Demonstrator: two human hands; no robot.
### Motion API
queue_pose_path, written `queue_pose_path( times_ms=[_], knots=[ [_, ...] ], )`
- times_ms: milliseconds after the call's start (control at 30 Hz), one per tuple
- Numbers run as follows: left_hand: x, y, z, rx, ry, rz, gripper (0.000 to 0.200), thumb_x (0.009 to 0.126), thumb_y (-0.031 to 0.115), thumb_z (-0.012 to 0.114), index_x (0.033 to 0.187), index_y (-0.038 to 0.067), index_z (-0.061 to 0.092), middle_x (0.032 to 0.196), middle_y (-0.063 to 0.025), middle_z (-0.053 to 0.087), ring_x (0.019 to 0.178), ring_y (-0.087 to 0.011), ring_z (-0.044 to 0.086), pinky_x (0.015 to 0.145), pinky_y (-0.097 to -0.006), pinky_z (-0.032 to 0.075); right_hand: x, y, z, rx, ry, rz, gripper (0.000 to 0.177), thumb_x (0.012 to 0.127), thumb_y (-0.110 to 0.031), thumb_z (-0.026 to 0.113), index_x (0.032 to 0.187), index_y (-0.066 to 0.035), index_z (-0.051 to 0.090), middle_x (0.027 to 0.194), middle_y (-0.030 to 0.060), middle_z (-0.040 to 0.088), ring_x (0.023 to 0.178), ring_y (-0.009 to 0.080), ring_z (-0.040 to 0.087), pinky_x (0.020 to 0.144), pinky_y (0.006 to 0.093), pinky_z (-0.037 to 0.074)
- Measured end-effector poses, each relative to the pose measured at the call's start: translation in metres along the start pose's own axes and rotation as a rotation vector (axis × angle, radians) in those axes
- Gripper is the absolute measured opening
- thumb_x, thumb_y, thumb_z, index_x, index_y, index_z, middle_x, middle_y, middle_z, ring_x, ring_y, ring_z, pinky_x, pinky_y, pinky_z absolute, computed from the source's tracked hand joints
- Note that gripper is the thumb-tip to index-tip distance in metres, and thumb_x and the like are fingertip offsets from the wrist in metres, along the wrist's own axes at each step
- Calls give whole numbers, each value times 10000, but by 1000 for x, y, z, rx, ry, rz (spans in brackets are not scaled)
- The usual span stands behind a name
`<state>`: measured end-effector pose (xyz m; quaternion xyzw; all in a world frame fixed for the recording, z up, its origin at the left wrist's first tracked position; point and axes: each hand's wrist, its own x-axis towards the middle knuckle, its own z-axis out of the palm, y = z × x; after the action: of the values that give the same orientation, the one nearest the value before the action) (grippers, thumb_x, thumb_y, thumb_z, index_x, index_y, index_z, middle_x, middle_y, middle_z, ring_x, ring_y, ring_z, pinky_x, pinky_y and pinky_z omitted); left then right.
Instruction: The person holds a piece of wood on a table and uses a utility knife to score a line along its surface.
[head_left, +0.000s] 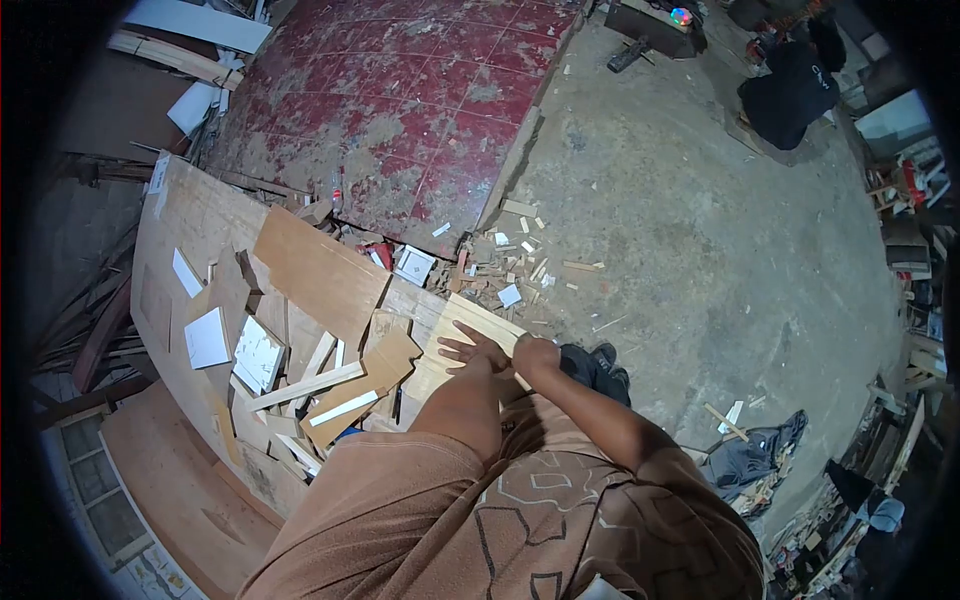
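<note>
A pale wooden board (432, 372) lies at the near end of a long bench. Spread across its top, my left hand (476, 350) rests flat with the fingers apart. Just to the right, my right hand (537, 354) is curled closed at the board's right edge. Whatever it may grip is hidden by the fingers. Left of the board lies a brown panel piece (385, 365) with a white strip (343, 408) on it.
The bench (215, 205) carries a large brown sheet (325, 280), a white square piece (207, 338) and several offcuts. Wood scraps (510, 295) litter the concrete floor beside it. A person in dark clothing (785, 100) is at the upper right. Dark fabric (755, 455) lies at the lower right.
</note>
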<state>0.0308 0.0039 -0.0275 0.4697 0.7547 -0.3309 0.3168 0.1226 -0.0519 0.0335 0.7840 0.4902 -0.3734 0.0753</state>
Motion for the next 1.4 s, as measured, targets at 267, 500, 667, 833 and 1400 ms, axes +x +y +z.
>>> queue_pose_path(
  times_ms=[267,500,667,833,1400],
  knots=[
    [-47,4,-31,212,-121,21,1562,591,582,835,1302,97,-468,1422,-367,-326,1375,-477,-248,1103,-654,27,-82,13,-69,-88,-196,-20,244,832,-148,576,993,-48,730,985,159,710,915,302,700,727,406,572],
    [10,-3,14,200,91,-35,1582,566,543,868,1311,130,-466,1425,-344,-346,1383,-459,-246,1105,-652,26,10,3,8,58,-3,-20,238,822,-136,553,983,-1,666,884,208,700,821,347,704,690,437,567],
    [-33,1,-21,70,-71,29,1647,503,481,918,1293,109,-479,1403,-361,-364,1363,-494,-257,1072,-699,30,-5,35,3,5,116,-236,231,835,-157,517,970,5,613,867,210,693,801,349,699,673,459,560],
    [-22,-3,-12,5,-35,51,1651,508,483,916,1266,97,-499,1386,-374,-376,1341,-518,-280,1051,-721,18,-2,32,8,-35,128,-316,234,860,-158,477,989,-1,593,877,212,687,797,358,692,669,471,553],
    [-2,-45,-20,-20,766,540,830,906,492,442,1515,53,89,1571,-223,22,1454,-392,-8,1134,-598,3,0,32,19,21,145,-276,222,858,-118,448,946,13,605,839,239,684,786,376,693,676,481,554]
  ],
)
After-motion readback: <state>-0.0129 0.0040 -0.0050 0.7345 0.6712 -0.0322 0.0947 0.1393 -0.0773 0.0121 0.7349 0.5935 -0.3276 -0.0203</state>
